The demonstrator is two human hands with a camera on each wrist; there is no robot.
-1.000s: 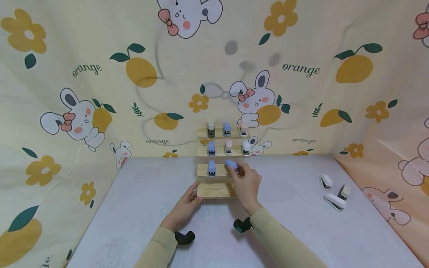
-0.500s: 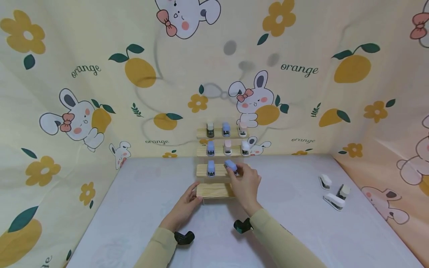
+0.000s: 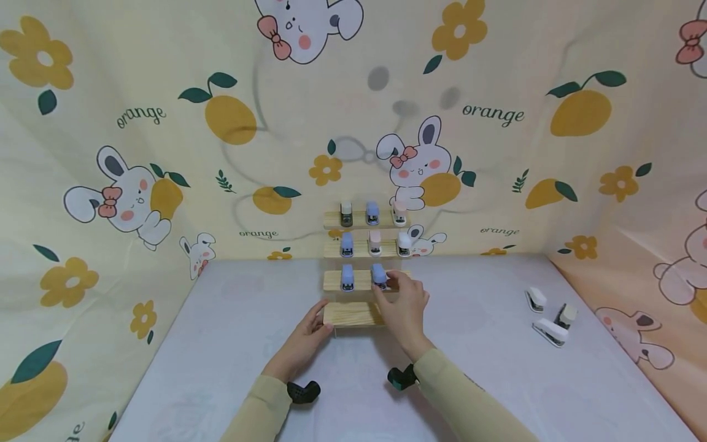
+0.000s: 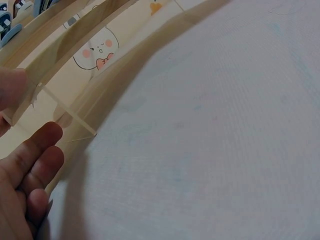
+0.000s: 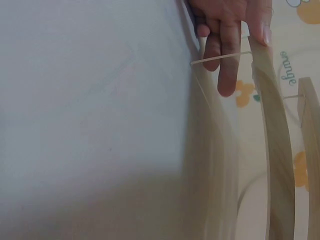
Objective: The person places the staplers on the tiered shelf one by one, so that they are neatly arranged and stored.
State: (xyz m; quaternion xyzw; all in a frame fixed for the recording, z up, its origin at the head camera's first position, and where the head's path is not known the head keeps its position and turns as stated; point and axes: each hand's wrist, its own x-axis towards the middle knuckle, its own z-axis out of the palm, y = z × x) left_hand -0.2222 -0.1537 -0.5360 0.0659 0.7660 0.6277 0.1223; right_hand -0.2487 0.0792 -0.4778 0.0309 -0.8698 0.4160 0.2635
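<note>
A tiered wooden display rack (image 3: 356, 314) stands at the middle back, with small staplers on its upper three shelves. My left hand (image 3: 304, 341) grips the left end of the lowest shelf; in the right wrist view its thumb (image 5: 260, 22) lies on the board, with other fingers below. On the shelf above, my right hand (image 3: 405, 307) pinches a blue mini stapler (image 3: 378, 275) from its right and front. That stapler is upright, facing forward, right of another blue mini stapler (image 3: 347, 277). The right hand covers the right part of both lower shelves.
Higher shelves carry a black-and-white stapler (image 3: 346, 213), pink staplers (image 3: 375, 242), a white stapler (image 3: 404, 244) and more blue ones. Three more staplers (image 3: 551, 333) lie on the white-covered table at right. A printed cloth (image 3: 298, 153) hangs behind the rack.
The blue stapler under my right hand has turned from slanted to straight, facing forward. My right thumb and fingers have shifted down to its lower front and right side. My left hand stays put.
</note>
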